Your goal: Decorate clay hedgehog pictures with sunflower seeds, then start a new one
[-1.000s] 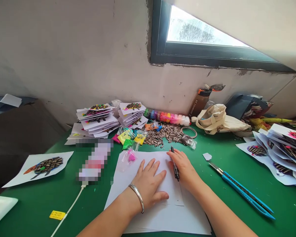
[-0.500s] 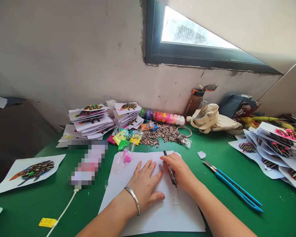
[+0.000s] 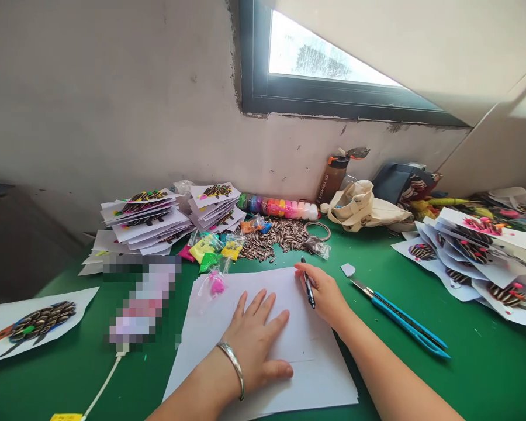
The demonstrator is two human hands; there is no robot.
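A stack of white paper [image 3: 319,377] lies in front of me on the green table. My left hand [image 3: 255,345], a silver bangle at its wrist, rests flat on the top sheet with fingers spread. At the sheet's upper right edge, my right hand [image 3: 326,292] is closed around a black pen [image 3: 308,286], its upper end pointing away from me. Faint lines show on the paper right of my left thumb. A small bag of pink clay [image 3: 217,283] sits on the sheet's upper left corner. Beside the stack lie tweezers with blue handles [image 3: 405,318] and a paper scrap [image 3: 348,269].
Striped seeds [image 3: 274,238] are heaped behind the paper, near bags of coloured clay [image 3: 206,248]. Seed-picture cards stand in piles at left [image 3: 153,225] and right [image 3: 482,257]. A single bird card [image 3: 44,321] lies far left. A bottle [image 3: 333,178] and cloth bag [image 3: 355,207] are behind.
My right hand with the pen has shifted to the paper's right edge. My left hand stays flat on the sheet. The whole view has turned slightly to the right.
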